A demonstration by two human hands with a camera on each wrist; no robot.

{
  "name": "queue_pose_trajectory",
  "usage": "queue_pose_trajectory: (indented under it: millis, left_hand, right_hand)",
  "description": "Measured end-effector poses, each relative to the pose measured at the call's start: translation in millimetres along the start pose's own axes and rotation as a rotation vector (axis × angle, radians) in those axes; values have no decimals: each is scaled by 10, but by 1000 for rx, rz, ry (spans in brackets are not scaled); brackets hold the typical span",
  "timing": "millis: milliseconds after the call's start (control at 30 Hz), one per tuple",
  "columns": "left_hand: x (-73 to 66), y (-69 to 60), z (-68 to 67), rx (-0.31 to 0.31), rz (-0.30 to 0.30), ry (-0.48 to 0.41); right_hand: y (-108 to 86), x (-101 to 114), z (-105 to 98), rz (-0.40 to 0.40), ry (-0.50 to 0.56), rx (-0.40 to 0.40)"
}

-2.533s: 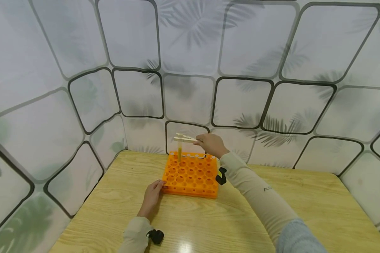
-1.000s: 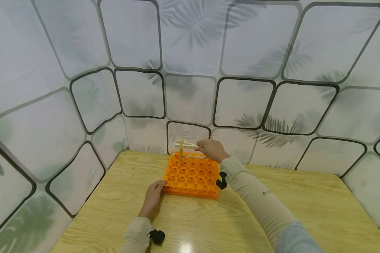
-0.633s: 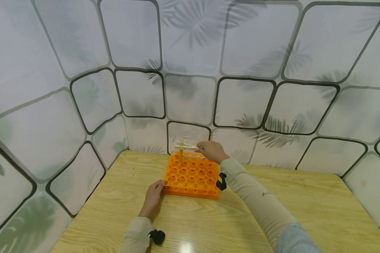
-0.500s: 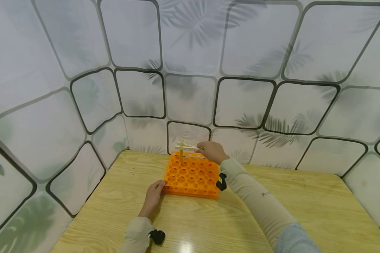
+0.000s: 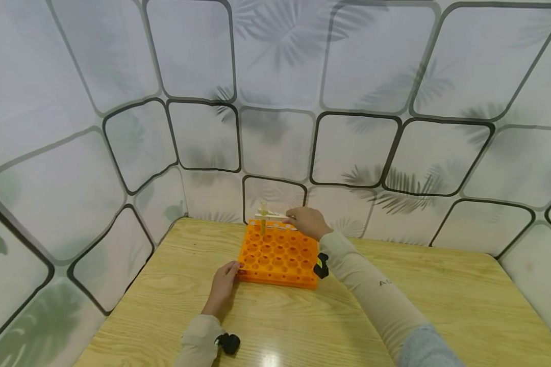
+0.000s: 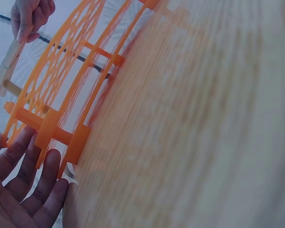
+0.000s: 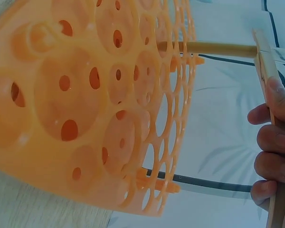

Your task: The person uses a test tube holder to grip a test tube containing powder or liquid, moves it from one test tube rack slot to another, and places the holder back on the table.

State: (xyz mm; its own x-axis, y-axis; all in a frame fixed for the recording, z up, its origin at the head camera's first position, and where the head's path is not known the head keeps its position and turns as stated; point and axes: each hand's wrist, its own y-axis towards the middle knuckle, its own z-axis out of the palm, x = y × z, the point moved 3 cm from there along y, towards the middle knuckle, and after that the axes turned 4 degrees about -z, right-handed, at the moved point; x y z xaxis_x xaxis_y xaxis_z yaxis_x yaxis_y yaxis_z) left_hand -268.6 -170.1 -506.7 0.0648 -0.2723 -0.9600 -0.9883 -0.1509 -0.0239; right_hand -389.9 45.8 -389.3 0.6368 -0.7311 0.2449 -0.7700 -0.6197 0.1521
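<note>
An orange plastic test tube rack (image 5: 277,260) with rows of round holes stands on the table. My right hand (image 5: 308,221) grips a wooden test tube clamp (image 5: 273,216) by its handle. The clamp's far end is round a test tube (image 5: 263,227) with yellow-brown contents, upright at the rack's back left. In the right wrist view, the tube (image 7: 223,48) passes into a hole of the rack's top plate; its clear upper part sticks out beyond the clamp. My left hand (image 5: 223,285) holds the rack's front left corner, thumb on one side and fingers along its edge (image 6: 26,156).
The light wood table (image 5: 372,316) extends around the rack on both sides and in front. A pale curtain (image 5: 275,142) with dark rounded outlines and leaf prints hangs close behind the rack and along the sides. Black wrist cameras sit on both sleeves.
My right hand and the clamp have moved down a little. More of the tube now shows above the clamp. The left hand and the rack stay in place.
</note>
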Motion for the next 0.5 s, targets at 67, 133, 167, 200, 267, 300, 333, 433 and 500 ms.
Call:
queue_pose_trajectory:
  millis: [67, 133, 167, 200, 267, 300, 333, 433, 500]
  left_hand:
    - [7, 0, 3, -2, 2, 2]
    - [7, -3, 1, -2, 10, 8]
    - [9, -3, -2, -1, 14, 10]
    - [6, -5, -4, 2, 14, 8]
    - [-95, -63, -11, 6, 14, 13]
    - [-108, -65, -13, 10, 12, 16]
    - [-120, -73, -15, 12, 13, 13]
    - [-102, -65, -17, 14, 23, -10]
    - [23, 1, -18, 11, 55, -35]
  right_hand:
    - [-2, -5, 10, -5, -6, -5]
    - [-6, -7, 20, -10, -15, -9]
    - [-8, -9, 24, -12, -19, -10]
    - [-11, -9, 26, -13, -20, -10]
    - [-17, -8, 30, -12, -27, -11]
    - [-19, -8, 33, -10, -31, -10]
    - [-22, -7, 35, -8, -36, -8]
    - [-28, -3, 40, -5, -43, -3]
    - [-24, -4, 48, -1, -46, 3]
